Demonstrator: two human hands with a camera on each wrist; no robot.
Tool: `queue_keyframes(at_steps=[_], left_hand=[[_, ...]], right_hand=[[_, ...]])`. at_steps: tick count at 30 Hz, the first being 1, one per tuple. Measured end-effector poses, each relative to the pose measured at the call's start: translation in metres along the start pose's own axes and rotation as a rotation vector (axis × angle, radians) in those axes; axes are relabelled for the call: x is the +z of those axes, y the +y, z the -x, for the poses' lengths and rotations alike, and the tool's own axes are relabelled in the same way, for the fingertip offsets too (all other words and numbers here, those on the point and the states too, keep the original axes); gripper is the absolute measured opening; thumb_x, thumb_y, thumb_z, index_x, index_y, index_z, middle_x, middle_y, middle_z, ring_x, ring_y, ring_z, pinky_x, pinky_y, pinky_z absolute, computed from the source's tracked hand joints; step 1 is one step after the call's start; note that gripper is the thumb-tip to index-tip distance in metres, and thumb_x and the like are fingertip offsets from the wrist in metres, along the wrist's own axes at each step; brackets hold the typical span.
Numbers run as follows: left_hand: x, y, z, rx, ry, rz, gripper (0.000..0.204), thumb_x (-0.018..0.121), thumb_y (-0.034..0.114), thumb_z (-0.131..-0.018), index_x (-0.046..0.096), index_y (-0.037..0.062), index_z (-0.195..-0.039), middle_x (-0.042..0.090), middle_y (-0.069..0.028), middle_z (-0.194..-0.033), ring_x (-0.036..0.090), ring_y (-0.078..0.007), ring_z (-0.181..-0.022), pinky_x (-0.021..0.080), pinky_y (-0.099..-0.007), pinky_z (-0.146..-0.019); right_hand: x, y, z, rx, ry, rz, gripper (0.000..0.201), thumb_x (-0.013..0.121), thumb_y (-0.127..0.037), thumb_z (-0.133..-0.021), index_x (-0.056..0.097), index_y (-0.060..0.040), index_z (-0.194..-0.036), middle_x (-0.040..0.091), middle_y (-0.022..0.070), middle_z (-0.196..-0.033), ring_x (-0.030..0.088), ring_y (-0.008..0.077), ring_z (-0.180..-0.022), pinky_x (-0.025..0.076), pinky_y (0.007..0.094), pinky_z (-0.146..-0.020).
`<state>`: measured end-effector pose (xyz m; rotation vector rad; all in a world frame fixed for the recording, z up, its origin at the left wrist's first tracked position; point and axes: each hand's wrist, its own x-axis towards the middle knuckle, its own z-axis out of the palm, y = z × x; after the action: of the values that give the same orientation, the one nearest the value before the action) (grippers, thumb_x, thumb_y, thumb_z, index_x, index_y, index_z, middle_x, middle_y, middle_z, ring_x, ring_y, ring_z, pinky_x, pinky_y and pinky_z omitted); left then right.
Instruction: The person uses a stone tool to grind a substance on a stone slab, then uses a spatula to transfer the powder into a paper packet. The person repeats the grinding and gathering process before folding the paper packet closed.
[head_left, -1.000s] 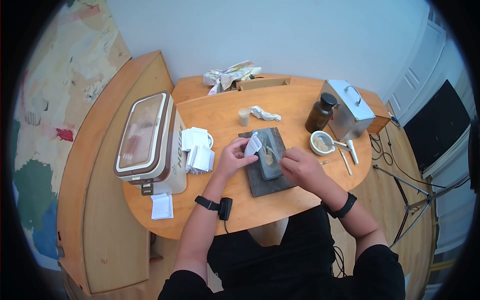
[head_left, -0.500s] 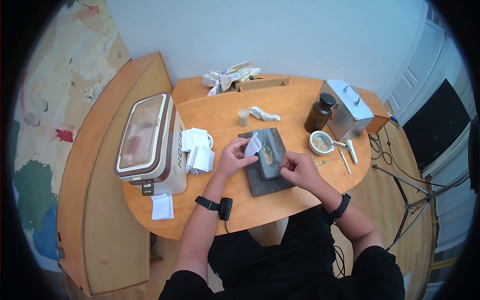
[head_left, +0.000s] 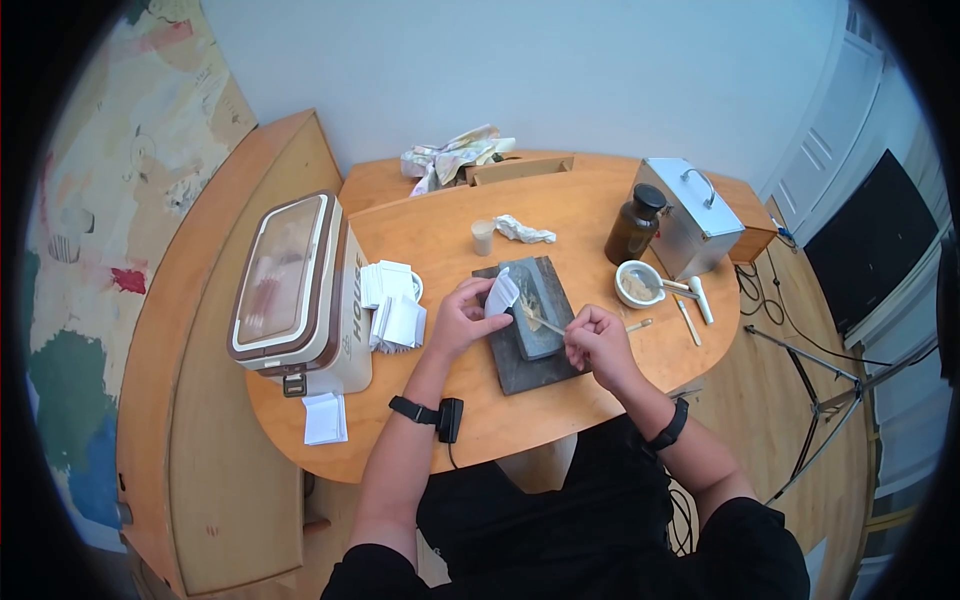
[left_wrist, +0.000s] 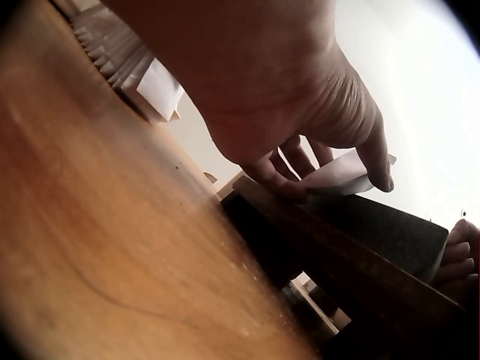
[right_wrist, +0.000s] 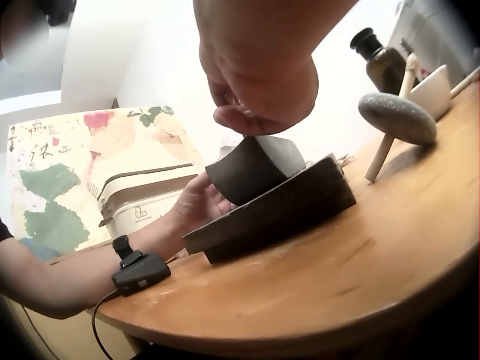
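Note:
My left hand (head_left: 462, 318) pinches a folded white paper (head_left: 502, 290) at the left edge of a grey stone block (head_left: 545, 275). Tan powder (head_left: 530, 312) lies on the block's top. Beneath the block is a dark flat board (head_left: 515, 375). My right hand (head_left: 603, 345), fingers curled, holds a thin stick-like tool (head_left: 550, 326) that slants left, its tip at the powder. The left wrist view shows the paper (left_wrist: 341, 174) between thumb and fingers, close over the block. In the right wrist view my right hand (right_wrist: 259, 90) hides the tool.
A round grey stone with a wooden rod through it (right_wrist: 397, 120) stands right of the board. Farther right are a white bowl of powder (head_left: 638, 286), a brown bottle (head_left: 634, 228) and a metal case (head_left: 690, 225). Folded papers (head_left: 398, 318) and a lidded box (head_left: 300, 290) stand left.
My right hand has turned and shifted slightly down the block, and the thin tool now lies lower across the powder. The left hand and paper have hardly moved.

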<state>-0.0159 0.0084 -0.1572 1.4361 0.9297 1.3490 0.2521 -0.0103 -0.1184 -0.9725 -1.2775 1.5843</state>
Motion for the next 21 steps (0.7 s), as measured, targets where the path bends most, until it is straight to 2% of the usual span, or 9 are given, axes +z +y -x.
queue_keyframes(at_steps=[2,9,12,14,15,17,21], left_hand=[[0.0,0.001,0.001,-0.002,0.003,0.002,0.06,0.091,0.01,-0.076,0.066,-0.0022,-0.13,0.06,-0.0027,-0.124,0.063,-0.0139,-0.114,0.058,-0.0269,-0.085],[0.001,0.001,0.001,-0.001,0.004,0.014,0.06,0.091,0.011,-0.076,0.066,-0.0019,-0.129,0.06,-0.0027,-0.125,0.063,-0.014,-0.115,0.057,-0.0269,-0.086],[0.0,-0.003,0.0,0.012,0.003,0.002,0.061,0.091,0.01,-0.077,0.066,-0.0028,-0.13,0.06,-0.0035,-0.125,0.063,-0.0134,-0.112,0.058,-0.0254,-0.083],[0.0,-0.003,0.0,0.029,0.001,-0.005,0.061,0.091,0.009,-0.077,0.066,-0.0037,-0.132,0.06,-0.0042,-0.126,0.064,-0.0129,-0.109,0.058,-0.0241,-0.08],[0.0,-0.003,0.0,0.032,0.001,0.001,0.061,0.091,0.01,-0.077,0.066,-0.0039,-0.132,0.06,-0.0042,-0.126,0.064,-0.013,-0.11,0.058,-0.0243,-0.081],[0.0,-0.004,0.0,0.035,-0.001,0.006,0.061,0.091,0.01,-0.078,0.066,-0.004,-0.132,0.06,-0.0043,-0.126,0.064,-0.0132,-0.11,0.058,-0.0245,-0.081],[-0.001,-0.004,0.0,0.036,0.003,-0.001,0.061,0.09,0.01,-0.078,0.066,-0.0032,-0.132,0.06,-0.0041,-0.126,0.064,-0.0134,-0.11,0.058,-0.025,-0.081]], right_hand=[[-0.001,0.001,-0.001,0.008,0.023,-0.108,0.007,0.067,-0.001,-0.087,0.06,-0.0023,-0.087,0.067,0.007,-0.066,0.061,0.0106,-0.049,0.046,0.0223,-0.043],[-0.002,-0.012,-0.008,-0.074,0.065,-0.091,0.006,0.063,0.003,-0.087,0.06,-0.0026,-0.087,0.066,0.0079,-0.066,0.058,0.0107,-0.048,0.045,0.0234,-0.043],[0.003,-0.018,-0.012,-0.114,0.029,-0.075,0.007,0.067,0.0,-0.088,0.06,-0.0025,-0.09,0.066,0.0066,-0.067,0.059,0.0095,-0.052,0.046,0.0218,-0.047],[0.012,-0.017,-0.016,-0.178,-0.089,0.039,0.006,0.068,-0.002,-0.088,0.062,-0.0013,-0.09,0.066,0.0054,-0.068,0.061,0.0092,-0.057,0.048,0.0236,-0.053],[0.016,-0.018,-0.016,-0.182,-0.09,0.038,0.006,0.068,-0.002,-0.088,0.062,-0.0013,-0.09,0.066,0.0054,-0.068,0.061,0.0092,-0.057,0.048,0.0236,-0.053],[0.023,-0.022,-0.013,-0.453,-0.08,0.626,0.007,0.071,-0.003,-0.086,0.065,-0.0007,-0.09,0.066,0.0046,-0.069,0.065,0.0111,-0.061,0.051,0.0258,-0.058],[0.028,-0.03,-0.005,-0.516,-0.067,0.737,0.007,0.071,-0.003,-0.083,0.066,-0.0008,-0.088,0.065,0.0054,-0.068,0.066,0.0132,-0.061,0.053,0.0276,-0.059]])
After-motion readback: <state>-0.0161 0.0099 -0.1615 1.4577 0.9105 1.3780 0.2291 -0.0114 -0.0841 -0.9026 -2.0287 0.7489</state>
